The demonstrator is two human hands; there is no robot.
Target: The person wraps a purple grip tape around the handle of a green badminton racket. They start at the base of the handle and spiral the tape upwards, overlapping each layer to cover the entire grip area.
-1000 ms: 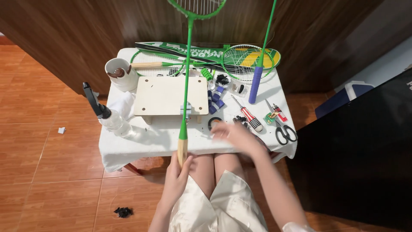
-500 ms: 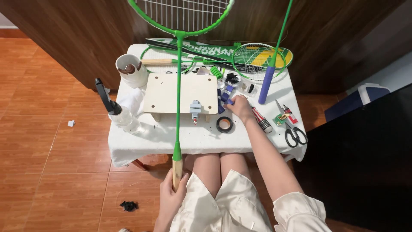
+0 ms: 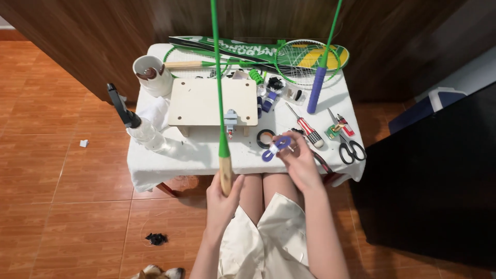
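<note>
- Holding the green badminton racket (image 3: 219, 93) upright, my left hand (image 3: 223, 194) is clenched around its bare wooden handle, just off the near edge of the desk (image 3: 196, 155); that grasp has not changed from half a second ago.
- My right hand (image 3: 299, 163) has come back from the clutter at the middle of the desk, where it was reaching, and now pinches a roll of purple grip tape (image 3: 276, 146) between fingers and thumb.
- The roll hangs above the desk's front edge, near the black tape ring (image 3: 266, 138) and the red-handled screwdriver (image 3: 306, 127), well right of the handle.
- To my mind, tape and bare handle are now both in hand, though not yet touching.
- Scissors (image 3: 352, 150) and the wooden board (image 3: 213, 102) lie untouched.
</note>
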